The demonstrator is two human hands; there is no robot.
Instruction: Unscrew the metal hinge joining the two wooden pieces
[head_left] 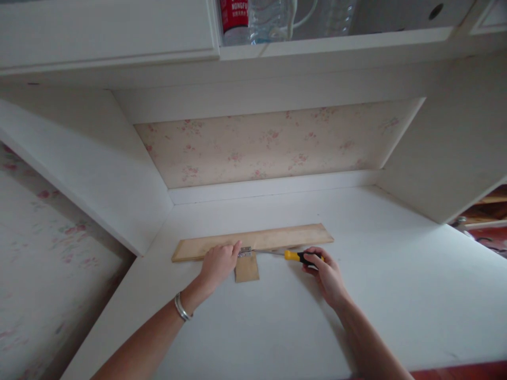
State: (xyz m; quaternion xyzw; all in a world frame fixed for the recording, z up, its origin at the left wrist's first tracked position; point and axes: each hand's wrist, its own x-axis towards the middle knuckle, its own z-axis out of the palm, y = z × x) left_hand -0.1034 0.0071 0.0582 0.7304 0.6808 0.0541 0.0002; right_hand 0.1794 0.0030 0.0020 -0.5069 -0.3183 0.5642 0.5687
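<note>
A small metal hinge (245,250) lies where a long wooden board (285,236) meets a short wooden piece (247,269) on the near side. At the hinge's left end my left hand (219,263) is closed, its thumb and fingers pinching the hinge against the wood; the fingertips are partly hidden. My right hand (322,272) grips the black and yellow handle of a screwdriver (292,255). The shaft points left, almost level, and its tip reaches the right end of the hinge. Any screw there is too small to make out.
The wood rests on a white desk top (253,327). White side panels (91,153) flank it, with flowered wallpaper (273,142) behind. Overhead, a shelf (336,45) holds plastic bottles (269,21). Shelves with reddish items (489,232) stand at the far right.
</note>
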